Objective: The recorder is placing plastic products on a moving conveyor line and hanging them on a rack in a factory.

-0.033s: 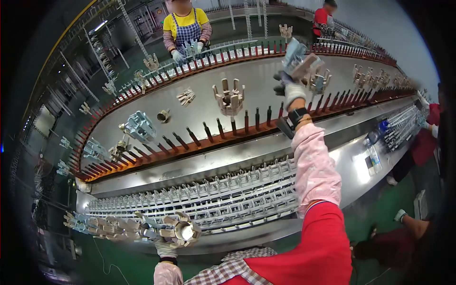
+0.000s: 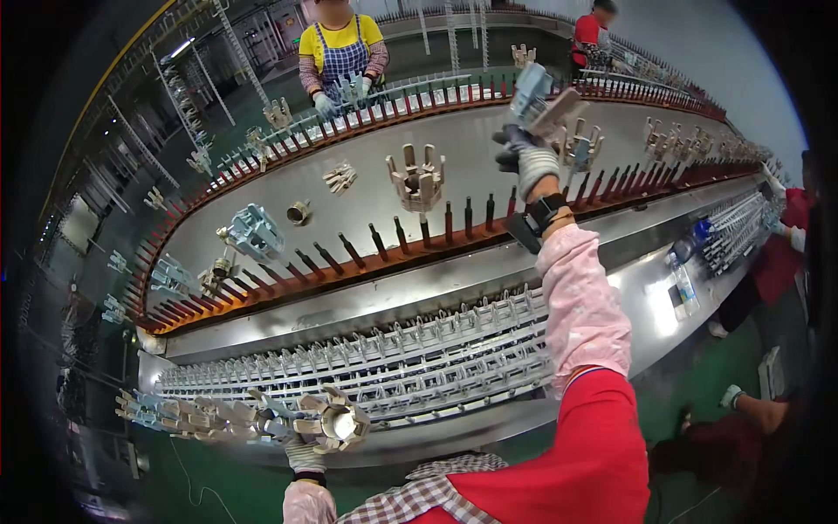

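My left hand point(image 2: 305, 458), in a striped glove, is closed on the near end of a long stack of beige and light-blue pronged fixtures point(image 2: 229, 416) at the lower left. My right arm reaches far over the peg line. In a dark-palmed glove, my right hand point(image 2: 526, 159) is closed around blue and beige pronged fixtures point(image 2: 534, 94), tilted above the pegs. Just beyond its wrist, another pronged fixture point(image 2: 580, 147) sits on a peg. A beige pronged fixture point(image 2: 416, 179) stands upright on a peg to the left, and a light-blue one point(image 2: 253, 231) leans farther left.
Dark pegs point(image 2: 377, 242) line the rim of a curved metal table point(image 2: 349, 210). Loose beige pieces point(image 2: 340, 177) and a brass-coloured ring point(image 2: 298, 212) lie on it. Nearer me are rows of metal racks point(image 2: 375, 358). A co-worker point(image 2: 342, 57) stands across; others work at right.
The pegs and the fixtures on them have shifted slightly left. The fixtures in my right hand have moved a little up and left. My left hand has stayed in place.
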Demonstrator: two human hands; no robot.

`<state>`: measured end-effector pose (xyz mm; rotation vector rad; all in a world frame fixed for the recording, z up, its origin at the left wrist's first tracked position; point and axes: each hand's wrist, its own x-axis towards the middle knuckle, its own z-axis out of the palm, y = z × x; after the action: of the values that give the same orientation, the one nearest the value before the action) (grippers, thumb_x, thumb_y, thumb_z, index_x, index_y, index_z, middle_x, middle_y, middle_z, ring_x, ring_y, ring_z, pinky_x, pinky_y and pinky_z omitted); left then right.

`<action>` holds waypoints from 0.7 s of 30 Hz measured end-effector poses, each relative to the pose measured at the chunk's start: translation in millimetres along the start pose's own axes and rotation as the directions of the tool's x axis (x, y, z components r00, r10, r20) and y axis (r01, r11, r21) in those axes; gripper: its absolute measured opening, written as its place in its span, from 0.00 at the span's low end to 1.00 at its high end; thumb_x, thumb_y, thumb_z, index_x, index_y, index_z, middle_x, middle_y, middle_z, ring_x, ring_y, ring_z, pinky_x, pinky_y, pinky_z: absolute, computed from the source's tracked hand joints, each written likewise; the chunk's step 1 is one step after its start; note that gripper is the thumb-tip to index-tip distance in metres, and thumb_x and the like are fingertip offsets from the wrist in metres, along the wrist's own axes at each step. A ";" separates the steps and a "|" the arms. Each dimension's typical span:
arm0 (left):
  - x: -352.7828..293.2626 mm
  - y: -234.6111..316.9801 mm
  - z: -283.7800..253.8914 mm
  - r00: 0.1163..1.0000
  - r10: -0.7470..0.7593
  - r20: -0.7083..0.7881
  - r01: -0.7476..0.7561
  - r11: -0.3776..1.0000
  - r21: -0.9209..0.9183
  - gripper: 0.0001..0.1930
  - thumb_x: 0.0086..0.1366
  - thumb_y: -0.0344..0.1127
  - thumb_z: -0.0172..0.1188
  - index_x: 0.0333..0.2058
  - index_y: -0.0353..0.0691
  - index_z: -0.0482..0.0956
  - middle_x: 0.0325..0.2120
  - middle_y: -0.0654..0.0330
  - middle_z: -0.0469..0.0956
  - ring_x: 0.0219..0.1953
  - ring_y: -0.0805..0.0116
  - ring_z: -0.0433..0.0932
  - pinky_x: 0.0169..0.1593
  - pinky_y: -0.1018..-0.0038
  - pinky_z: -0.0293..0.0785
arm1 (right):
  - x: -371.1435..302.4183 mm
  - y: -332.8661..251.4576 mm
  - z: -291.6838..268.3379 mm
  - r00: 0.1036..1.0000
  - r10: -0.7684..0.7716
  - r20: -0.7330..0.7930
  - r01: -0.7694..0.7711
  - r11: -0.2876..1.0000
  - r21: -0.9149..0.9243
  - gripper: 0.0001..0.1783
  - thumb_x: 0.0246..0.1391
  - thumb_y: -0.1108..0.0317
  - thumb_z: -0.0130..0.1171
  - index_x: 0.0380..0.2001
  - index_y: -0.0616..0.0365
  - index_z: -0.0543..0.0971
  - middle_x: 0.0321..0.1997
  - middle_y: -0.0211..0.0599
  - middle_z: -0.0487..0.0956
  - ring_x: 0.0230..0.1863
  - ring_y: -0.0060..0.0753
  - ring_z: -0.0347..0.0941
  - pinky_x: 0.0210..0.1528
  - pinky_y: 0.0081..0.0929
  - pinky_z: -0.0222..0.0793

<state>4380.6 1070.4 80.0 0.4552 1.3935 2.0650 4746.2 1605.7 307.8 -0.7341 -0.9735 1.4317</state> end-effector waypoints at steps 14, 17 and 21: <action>-71.7 18.7 164.1 0.961 0.267 0.075 -0.112 0.125 0.986 0.14 0.56 0.36 0.45 0.35 0.33 0.72 0.32 0.41 0.72 0.39 0.43 0.67 0.40 0.60 0.63 | -185.3 -4.1 -53.6 0.842 0.363 0.398 -0.466 0.863 0.198 0.15 0.49 0.63 0.53 0.38 0.60 0.70 0.30 0.37 0.75 0.18 0.19 0.68 0.19 0.18 0.67; -66.0 2.5 144.2 0.915 0.354 0.196 -0.222 0.034 0.975 0.16 0.55 0.36 0.47 0.41 0.34 0.69 0.38 0.42 0.70 0.43 0.44 0.66 0.44 0.62 0.63 | -209.0 -5.8 -71.8 0.905 0.275 0.326 -0.327 0.938 0.116 0.16 0.48 0.63 0.55 0.38 0.60 0.70 0.29 0.37 0.75 0.19 0.20 0.69 0.21 0.18 0.67; -67.6 -1.6 158.3 0.931 0.272 0.243 -0.328 0.336 0.883 0.15 0.58 0.33 0.44 0.44 0.37 0.68 0.43 0.49 0.69 0.44 0.54 0.67 0.48 0.69 0.61 | -247.7 -9.5 -84.5 0.932 0.293 0.213 -0.274 0.955 -0.113 0.14 0.44 0.66 0.58 0.34 0.60 0.70 0.26 0.36 0.76 0.18 0.24 0.71 0.19 0.19 0.69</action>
<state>4524.6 1140.1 143.6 1.3023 2.5233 1.2372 4851.3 1372.4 252.0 -0.8078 -1.1420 1.7673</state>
